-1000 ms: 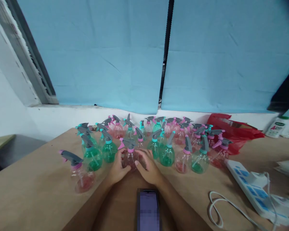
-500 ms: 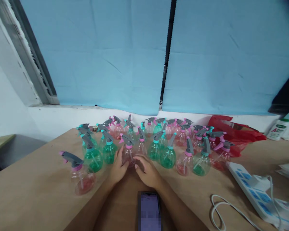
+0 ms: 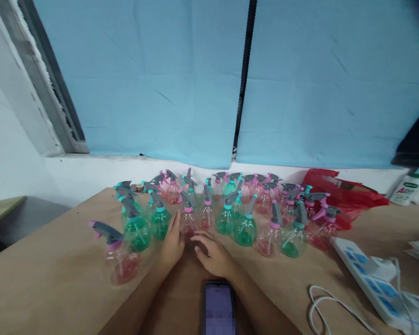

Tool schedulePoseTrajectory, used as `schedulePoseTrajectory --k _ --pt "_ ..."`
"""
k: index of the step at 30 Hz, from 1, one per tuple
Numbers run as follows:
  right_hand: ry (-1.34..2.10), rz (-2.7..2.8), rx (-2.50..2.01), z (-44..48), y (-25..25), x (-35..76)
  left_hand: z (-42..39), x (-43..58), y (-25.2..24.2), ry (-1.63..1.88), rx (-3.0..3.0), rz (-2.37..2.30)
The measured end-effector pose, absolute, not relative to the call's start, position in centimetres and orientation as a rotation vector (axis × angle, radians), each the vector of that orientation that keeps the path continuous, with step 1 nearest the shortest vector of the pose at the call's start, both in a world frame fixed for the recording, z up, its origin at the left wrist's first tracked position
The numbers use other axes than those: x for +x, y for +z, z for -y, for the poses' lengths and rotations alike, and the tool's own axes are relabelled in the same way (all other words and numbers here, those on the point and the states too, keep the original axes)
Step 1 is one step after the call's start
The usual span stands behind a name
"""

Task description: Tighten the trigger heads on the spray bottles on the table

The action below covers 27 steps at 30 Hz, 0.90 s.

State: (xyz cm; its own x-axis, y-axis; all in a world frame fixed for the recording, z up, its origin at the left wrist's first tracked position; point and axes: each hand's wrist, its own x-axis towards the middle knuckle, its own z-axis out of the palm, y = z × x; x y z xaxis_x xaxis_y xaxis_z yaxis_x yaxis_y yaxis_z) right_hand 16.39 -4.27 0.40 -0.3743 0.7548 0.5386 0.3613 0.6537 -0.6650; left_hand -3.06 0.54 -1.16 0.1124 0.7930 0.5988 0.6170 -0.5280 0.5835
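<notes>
Flanking a pink-collared spray bottle (image 3: pixel 188 223) standing on the table (image 3: pixel 63 265) between them, the left hand (image 3: pixel 173 243) extends straight-fingered and the right hand (image 3: pixel 212 255) curves loosely apart, neither gripping, presumably because it balances unaided.

A wood-toned counter (image 3: pixel 56 260) runs up to the far wall, carrying a crowd of round spray bottles (image 3: pixel 245 231), pink-tinted and green, upright across its far half. One pink bottle (image 3: pixel 125 267) stands at the near left edge of the group. A phone (image 3: pixel 219 304) lies near the middle of the near side. On the right are a white power strip (image 3: pixel 366 277), a looped white cable (image 3: pixel 352 312) and, farther back, a red plastic bag (image 3: pixel 349 197) and a green-capped white bottle (image 3: pixel 405 190).
</notes>
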Motion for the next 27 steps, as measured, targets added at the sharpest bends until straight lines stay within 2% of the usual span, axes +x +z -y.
schedulePoseTrajectory --k 4,9,21,27 --pt "0.547 1.965 -0.881 4.1 0.3 16.6 0.7 -3.0 0.8 1.559 2.242 -1.445" --pt "0.531 1.944 -0.865 3.9 0.1 16.7 0.7 -3.7 2.2 1.920 2.001 -1.712" --pt "0.493 1.929 -0.844 4.1 0.5 16.4 -0.7 -4.9 1.1 1.662 2.137 -2.139" --pt "0.478 1.916 -0.824 4.0 0.3 16.4 -0.5 -4.4 0.9 1.746 2.044 -2.271"
